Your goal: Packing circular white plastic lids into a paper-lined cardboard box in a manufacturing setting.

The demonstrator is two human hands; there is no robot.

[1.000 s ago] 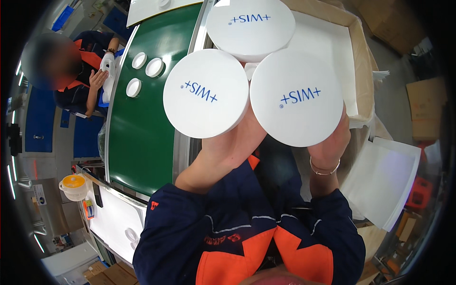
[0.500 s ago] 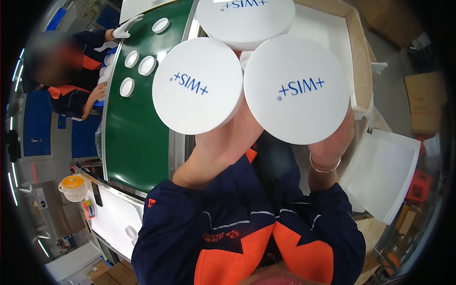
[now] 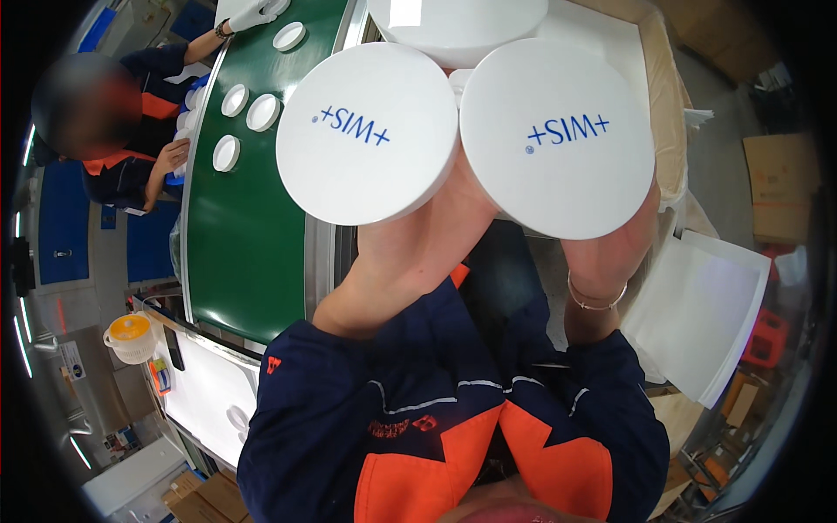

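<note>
Green conveyor belt (image 3: pixel 248 253) with a metal edge runs along the left, carrying several shallow white caps (image 3: pixel 227 153). Beyond it, a co-worker's gloved hand (image 3: pixel 251 16) reaches over its far end. Nearer, a white-topped desk (image 3: pixel 205 397) bears a white pot with a yellow lid (image 3: pixel 130 341).

Raised ahead of the person are three large white discs with blue lettering: a left disc (image 3: pixel 366 174) and a right disc (image 3: pixel 562 187) side by side, and an upper disc (image 3: pixel 488 30) behind them, cut by the top edge. The left hand (image 3: pixel 453 193) is under and behind the left disc; the right hand (image 3: pixel 615 248), with a bracelet (image 3: pixel 597 302) at its wrist, is behind the right disc's lower edge. Both sets of fingers are hidden, so how they grip cannot be told.

A lined box (image 3: pixel 656 83) stands behind at right, with white sheets (image 3: pixel 697 314) just beside.
</note>
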